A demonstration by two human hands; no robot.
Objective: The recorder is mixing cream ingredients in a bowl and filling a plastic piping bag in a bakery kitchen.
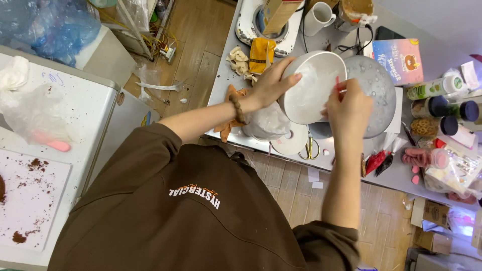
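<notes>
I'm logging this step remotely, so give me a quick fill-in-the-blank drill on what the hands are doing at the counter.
1. The left hand grips the rim of a tilted white ____.
2. The right hand works at the bowl above a round metal ____.
3. A beaded ____ sits on the left wrist.
4. Behind the bowl, near the counter's far edge, stands a white ____.

Missing words: bowl; pan; bracelet; mug

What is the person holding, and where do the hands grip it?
The left hand holds a white bowl by its rim, tilted. The right hand pinches something thin and pinkish at the bowl's other edge; what it is cannot be told.
</notes>
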